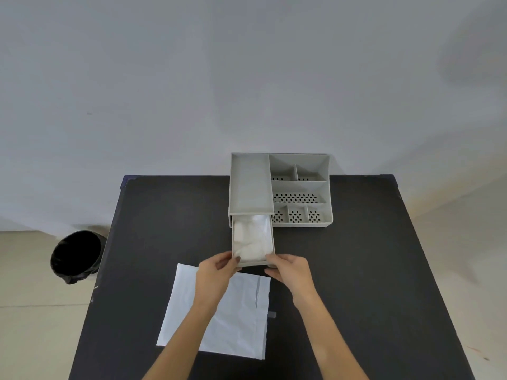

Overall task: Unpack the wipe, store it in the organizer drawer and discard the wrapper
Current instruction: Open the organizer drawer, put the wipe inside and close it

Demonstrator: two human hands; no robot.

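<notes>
White wipe [253,237] lies in the open drawer [271,244], at 12 o'clock from both hands (left grip [216,272], right grip [289,270]), which pinch its front corners.

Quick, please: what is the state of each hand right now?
Left hand: closed on the front of the drawer, left corner.
Right hand: closed on the drawer front, right corner.

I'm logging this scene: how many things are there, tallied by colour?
Grey: 1, the organizer with its open drawer
White: 2, the wipe in the drawer, the wrapper on the table
Black: 2, the table, the bin
Total: 5
</notes>
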